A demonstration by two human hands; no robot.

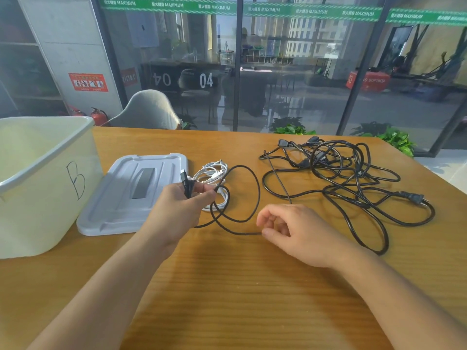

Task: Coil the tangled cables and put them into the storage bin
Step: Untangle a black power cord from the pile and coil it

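My left hand [180,207] grips the plug end and a first loop of a thin black cable [258,195] above the table. That cable curves in a wide loop to my right hand [293,229], which pinches it between thumb and curled fingers. A white cable bundle [213,176] lies on the table just behind my left hand. A big tangle of thick black power cables [353,178] sprawls at the right, one plug [413,197] pointing right. The white storage bin [45,178], marked "B", stands open at the left.
The bin's grey lid [131,198] lies flat between the bin and the cables. The wooden table [240,286] fills the foreground. A grey chair [149,109] stands behind the far edge, with green plants and a glass wall beyond.
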